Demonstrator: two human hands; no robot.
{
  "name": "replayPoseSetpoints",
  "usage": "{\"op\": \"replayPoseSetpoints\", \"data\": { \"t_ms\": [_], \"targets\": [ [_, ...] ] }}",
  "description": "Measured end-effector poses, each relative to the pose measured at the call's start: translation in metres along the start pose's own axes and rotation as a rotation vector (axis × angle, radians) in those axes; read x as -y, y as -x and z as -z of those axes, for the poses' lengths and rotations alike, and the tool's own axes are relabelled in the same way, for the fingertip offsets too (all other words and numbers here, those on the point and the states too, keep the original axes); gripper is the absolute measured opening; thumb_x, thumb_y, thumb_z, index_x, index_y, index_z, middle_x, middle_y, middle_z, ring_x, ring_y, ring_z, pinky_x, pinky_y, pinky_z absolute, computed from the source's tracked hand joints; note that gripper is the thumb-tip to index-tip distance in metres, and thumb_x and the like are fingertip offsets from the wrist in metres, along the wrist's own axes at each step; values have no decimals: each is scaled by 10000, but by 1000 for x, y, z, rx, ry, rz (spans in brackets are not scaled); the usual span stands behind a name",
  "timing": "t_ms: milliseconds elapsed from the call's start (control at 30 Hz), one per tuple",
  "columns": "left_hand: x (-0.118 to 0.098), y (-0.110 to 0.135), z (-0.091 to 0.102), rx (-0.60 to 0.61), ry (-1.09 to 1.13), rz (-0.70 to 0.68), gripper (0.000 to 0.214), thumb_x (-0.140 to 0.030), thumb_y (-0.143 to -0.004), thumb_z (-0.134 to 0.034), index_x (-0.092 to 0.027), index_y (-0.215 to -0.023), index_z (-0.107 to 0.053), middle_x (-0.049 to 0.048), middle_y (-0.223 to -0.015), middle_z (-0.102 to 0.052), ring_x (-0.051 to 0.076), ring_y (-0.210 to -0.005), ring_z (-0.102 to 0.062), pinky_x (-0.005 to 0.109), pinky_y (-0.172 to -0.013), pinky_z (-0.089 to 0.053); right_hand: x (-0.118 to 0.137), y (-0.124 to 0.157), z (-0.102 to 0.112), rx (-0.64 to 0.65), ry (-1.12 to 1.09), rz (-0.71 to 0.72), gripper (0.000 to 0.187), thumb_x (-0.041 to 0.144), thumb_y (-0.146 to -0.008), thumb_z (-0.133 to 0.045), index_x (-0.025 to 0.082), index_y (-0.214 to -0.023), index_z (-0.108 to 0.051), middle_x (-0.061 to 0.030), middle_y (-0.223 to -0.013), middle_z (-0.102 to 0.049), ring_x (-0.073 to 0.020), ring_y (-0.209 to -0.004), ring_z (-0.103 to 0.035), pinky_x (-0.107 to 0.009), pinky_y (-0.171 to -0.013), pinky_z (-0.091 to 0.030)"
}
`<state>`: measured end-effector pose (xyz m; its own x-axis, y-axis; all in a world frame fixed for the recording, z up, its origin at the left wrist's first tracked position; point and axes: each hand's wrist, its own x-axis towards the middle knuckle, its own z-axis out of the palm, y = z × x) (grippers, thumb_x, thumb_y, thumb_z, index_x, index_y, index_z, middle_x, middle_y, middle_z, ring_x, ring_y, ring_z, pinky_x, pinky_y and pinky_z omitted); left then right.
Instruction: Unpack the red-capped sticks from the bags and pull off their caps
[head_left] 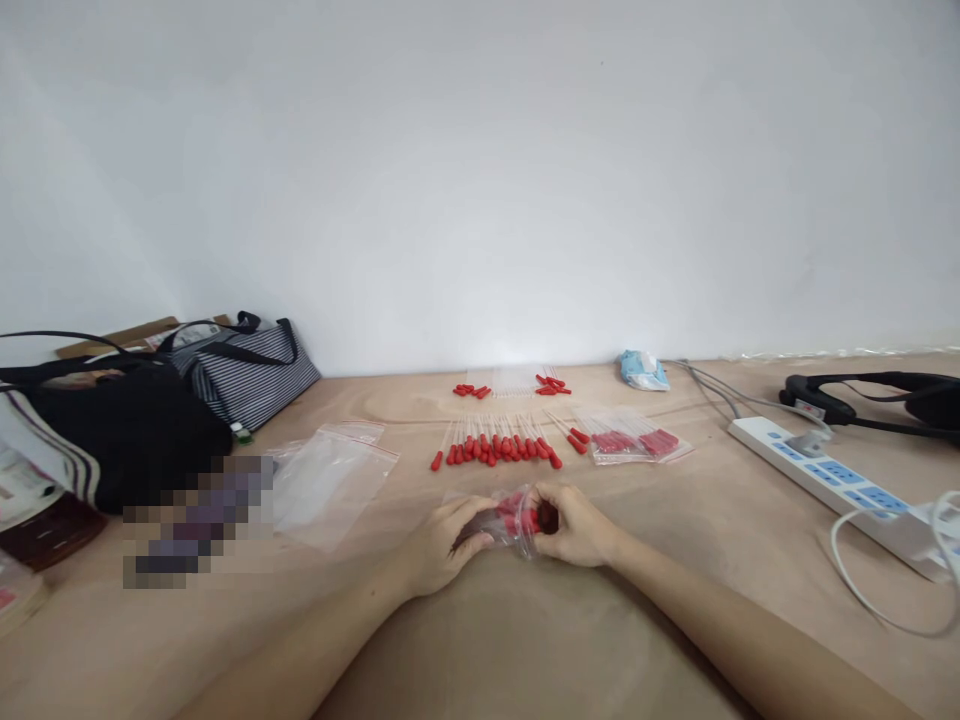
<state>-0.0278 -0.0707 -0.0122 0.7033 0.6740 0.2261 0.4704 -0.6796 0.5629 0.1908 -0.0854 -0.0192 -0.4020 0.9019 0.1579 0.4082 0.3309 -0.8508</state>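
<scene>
Both my hands meet at the table's middle on a small clear zip bag (510, 520) holding red-capped clear droppers. My left hand (442, 543) is closed on the bag's left end. My right hand (574, 525) pinches its right end, where the red caps sit. Just beyond lies a row of several loose droppers (495, 447) with red bulbs, another filled bag (634, 442) to the right of them, and further droppers (514, 385) near the wall.
Empty clear zip bags (326, 480) lie at the left. A black bag (112, 420) and a striped bag (247, 370) stand far left. A white power strip (832, 480) with cables, a black headset (885, 395) and a blue tissue pack (643, 370) occupy the right.
</scene>
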Motion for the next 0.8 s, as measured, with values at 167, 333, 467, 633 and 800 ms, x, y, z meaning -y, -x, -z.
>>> {"op": "replayPoseSetpoints", "data": {
  "t_ms": [167, 333, 467, 633, 800],
  "targets": [
    [1, 0, -1, -18, -10, -16, 284, -249, -837, -458, -214, -1119, -472, 49, -1098, -577, 167, -985, -535, 303, -850, -417, -4, 2, -1, 62, -238, 13, 257, 231, -651, -624, 195, -857, -475, 77, -591, -470, -57, -473, -391, -177, -445, -312],
    [2, 0, -1, -9, -6, -5, 260, -259, -829, -474, -210, -1083, -497, 49, -1094, -579, 171, -983, -537, 302, -851, -415, -7, 3, 0, 58, -272, -79, 238, 284, -649, -648, 186, -792, -485, 81, -553, -480, -44, -439, -414, -167, -415, -323],
    [3, 0, 0, 11, -8, 27, 279, -273, -825, -479, -221, -1098, -495, 47, -1135, -561, 177, -1025, -520, 308, -884, -398, -19, 12, 23, 9, -485, -260, 354, 319, -591, -702, 183, -805, -455, 52, -593, -576, -90, -494, -550, -203, -457, -432],
    [3, 0, 1, 26, -17, 42, 281, -281, -826, -474, -231, -1102, -497, 42, -1149, -555, 183, -1047, -506, 326, -905, -386, -39, 43, 75, -103, -544, -316, 301, 269, -588, -722, 164, -774, -509, -7, -672, -641, -116, -565, -596, -222, -498, -467],
    [2, -1, 1, 26, -13, 35, 279, -290, -829, -466, -227, -1099, -502, 47, -1147, -556, 187, -1047, -509, 331, -901, -392, -50, 50, 109, -453, -640, -250, 299, 275, -554, -735, 185, -744, -523, 15, -682, -631, -89, -520, -571, -184, -454, -433]
  ]
}}
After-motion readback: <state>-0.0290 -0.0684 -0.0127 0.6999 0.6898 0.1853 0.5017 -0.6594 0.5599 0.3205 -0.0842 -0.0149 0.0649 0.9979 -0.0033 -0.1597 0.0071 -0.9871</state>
